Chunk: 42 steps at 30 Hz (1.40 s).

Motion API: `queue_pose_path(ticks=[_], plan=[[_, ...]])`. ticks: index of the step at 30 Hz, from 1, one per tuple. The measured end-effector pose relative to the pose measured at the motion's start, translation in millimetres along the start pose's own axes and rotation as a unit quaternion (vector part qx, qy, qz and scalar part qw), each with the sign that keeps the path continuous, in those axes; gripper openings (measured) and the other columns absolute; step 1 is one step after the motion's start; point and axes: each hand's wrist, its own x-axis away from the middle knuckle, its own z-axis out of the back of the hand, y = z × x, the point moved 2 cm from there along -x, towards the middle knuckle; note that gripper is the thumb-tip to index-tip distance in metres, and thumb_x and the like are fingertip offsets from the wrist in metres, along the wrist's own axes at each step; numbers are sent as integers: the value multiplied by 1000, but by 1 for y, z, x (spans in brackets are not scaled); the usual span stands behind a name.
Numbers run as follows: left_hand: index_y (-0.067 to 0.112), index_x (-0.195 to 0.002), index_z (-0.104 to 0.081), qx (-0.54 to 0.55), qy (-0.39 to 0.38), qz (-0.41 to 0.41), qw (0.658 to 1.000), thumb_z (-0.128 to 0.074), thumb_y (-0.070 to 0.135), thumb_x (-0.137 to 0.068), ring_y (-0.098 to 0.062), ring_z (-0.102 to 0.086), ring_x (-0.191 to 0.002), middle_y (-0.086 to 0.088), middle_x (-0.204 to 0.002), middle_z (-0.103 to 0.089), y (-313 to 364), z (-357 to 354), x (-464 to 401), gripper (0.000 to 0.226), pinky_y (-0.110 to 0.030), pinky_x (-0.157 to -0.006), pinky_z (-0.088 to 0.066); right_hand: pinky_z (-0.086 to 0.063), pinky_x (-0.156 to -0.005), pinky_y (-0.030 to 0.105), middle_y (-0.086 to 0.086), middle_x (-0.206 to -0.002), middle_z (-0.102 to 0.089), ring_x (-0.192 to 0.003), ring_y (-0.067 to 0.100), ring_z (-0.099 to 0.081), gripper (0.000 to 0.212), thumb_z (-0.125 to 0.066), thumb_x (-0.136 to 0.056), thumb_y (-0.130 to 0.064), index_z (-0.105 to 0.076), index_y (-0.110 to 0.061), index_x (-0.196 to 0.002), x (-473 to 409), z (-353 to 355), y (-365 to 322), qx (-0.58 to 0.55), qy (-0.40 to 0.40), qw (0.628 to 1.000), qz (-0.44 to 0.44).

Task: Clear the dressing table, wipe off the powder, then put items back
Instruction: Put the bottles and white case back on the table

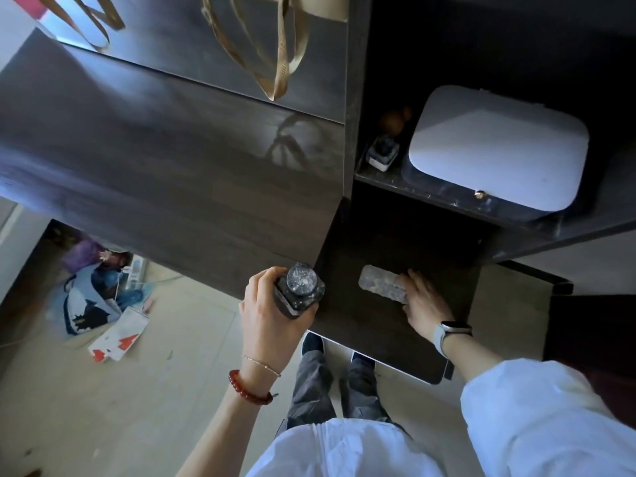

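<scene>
My left hand (272, 304) grips a dark square bottle (298, 292) with a round powder-dusted cap, held just off the left edge of the dark dressing table top (361, 325). On that top lies a flat grey oblong item (380, 282), speckled with powder. My right hand (425, 304) rests at its right end, fingers touching it; whether they curl round it is hard to tell. A watch sits on the right wrist.
A white rounded case (495, 146) and a small dark jar (382, 153) sit on the upper shelf. Tan bag straps (275, 63) hang over the cabinet front. Bags and papers (103, 304) lie on the floor at left. My feet stand under the table edge.
</scene>
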Motion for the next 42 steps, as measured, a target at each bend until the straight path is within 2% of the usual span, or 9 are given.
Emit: queue_pose_path(ticks=[2, 5, 10, 14, 19, 29, 33, 38, 42], plan=[[7, -104, -55, 2, 3, -2, 1000, -75, 30, -55, -29, -54, -99, -11, -105, -57, 1, 1, -1, 58, -46, -84, -44, -22, -114, 41, 13, -151, -22, -140, 29, -17, 59, -54, -87, -13, -29, -9, -140, 8, 8, -10, -28, 19, 999, -2], [9, -105, -55, 12, 7, 1, 1000, -82, 24, -57, -28, -52, -102, -9, -107, -56, 0, 4, -4, 57, -44, -86, -41, -30, -109, 45, 18, -141, -40, -133, 33, -33, 49, -59, -84, -10, -44, -4, -130, 23, 26, -36, -108, 82, 990, 38], [10, -105, -55, 30, 51, 28, 998, -83, 18, -58, -26, -51, -102, -8, -107, -55, 1, 20, -6, 55, -43, -87, -39, -31, -102, 28, 10, -123, -56, -121, 23, -47, 32, -52, -88, -11, -54, -5, -119, 46, 65, -88, -202, 155, 962, 99], [10, -101, -56, 64, 116, 45, 990, -81, 24, -55, -26, -54, -96, 1, -99, -50, -14, 45, -11, 55, -40, -83, -45, -37, -99, 26, 8, -108, -64, -110, 14, -48, 38, -37, -84, -28, -62, -8, -106, 48, 83, -134, -206, 179, 948, 164], [8, -103, -56, 81, 161, 74, 981, -85, 15, -53, -26, -54, -95, -6, -101, -55, -60, 89, -35, 58, -34, -84, -44, -36, -90, 28, 4, -98, -67, -99, 10, -47, 34, -39, -81, -26, -64, -10, -98, 22, 100, -202, -186, 185, 940, 217], [8, -103, -55, 85, 183, 46, 978, -85, 14, -54, -23, -52, -94, 0, -97, -50, -204, 235, -130, 58, -32, -84, -45, -52, -81, 33, 3, -96, -69, -93, 23, -65, 41, -34, -79, -30, -66, -12, -98, -54, 101, -410, -136, 162, 955, 207], [9, -105, -55, 68, 180, 51, 980, -85, 19, -55, -20, -52, -94, 2, -98, -49, -255, 294, -170, 59, -32, -84, -46, -49, -92, 38, 7, -110, -65, -107, 26, -58, 34, -43, -84, -22, -62, -8, -109, -87, 98, -497, -136, 138, 960, 204], [7, -106, -56, 66, 171, 73, 980, -85, 13, -53, -22, -51, -95, 2, -99, -46, -293, 328, -223, 61, -30, -85, -43, -38, -101, 34, 7, -121, -60, -119, 23, -50, 34, -47, -88, -17, -56, -8, -120, -121, 107, -557, -146, 128, 961, 197], [9, -104, -56, 72, 127, 71, 987, -84, 15, -54, -22, -52, -96, 3, -98, -46, -306, 326, -279, 57, -32, -87, -44, -43, -95, 33, 6, -113, -65, -111, 24, -57, 37, -47, -81, -20, -60, -9, -115, -162, 117, -578, -144, 137, 962, 187]])
